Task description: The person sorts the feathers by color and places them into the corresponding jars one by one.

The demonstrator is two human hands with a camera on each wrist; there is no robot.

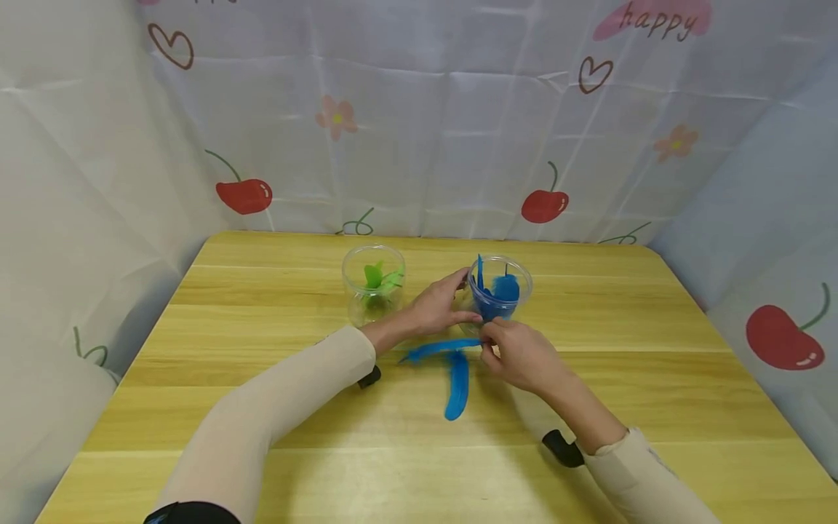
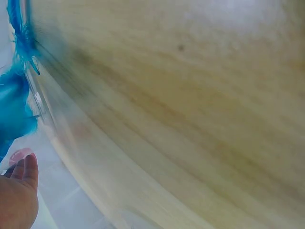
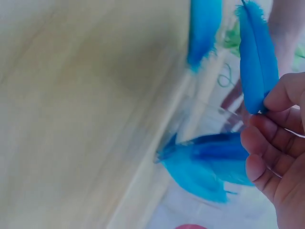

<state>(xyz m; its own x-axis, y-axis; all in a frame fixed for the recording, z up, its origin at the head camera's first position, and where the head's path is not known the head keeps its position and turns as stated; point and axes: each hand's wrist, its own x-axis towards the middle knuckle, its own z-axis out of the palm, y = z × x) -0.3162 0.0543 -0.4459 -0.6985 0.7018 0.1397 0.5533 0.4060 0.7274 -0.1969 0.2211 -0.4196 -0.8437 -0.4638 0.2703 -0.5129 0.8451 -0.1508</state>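
Note:
A clear plastic cup (image 1: 526, 285) near the middle of the table has several blue feathers (image 1: 504, 289) inside. My left hand (image 1: 435, 307) holds this cup from its left side, thumb in front and fingers behind. Close in front of the cup, my right hand (image 1: 522, 355) pinches one end of a blue feather (image 1: 435, 350), which points left. In the right wrist view that feather (image 3: 259, 62) shows between thumb and forefinger. Another blue feather (image 1: 457, 391) lies on the table just below it. The left wrist view catches only part of a hand (image 2: 21, 195) beside blue feathers.
To the left stands a second clear cup (image 1: 350, 273) with green feathers (image 1: 374, 276) in it, just beyond my left forearm. The wooden table (image 1: 406, 466) ends at a printed cloth backdrop (image 1: 419, 145), with pale cloth on both sides.

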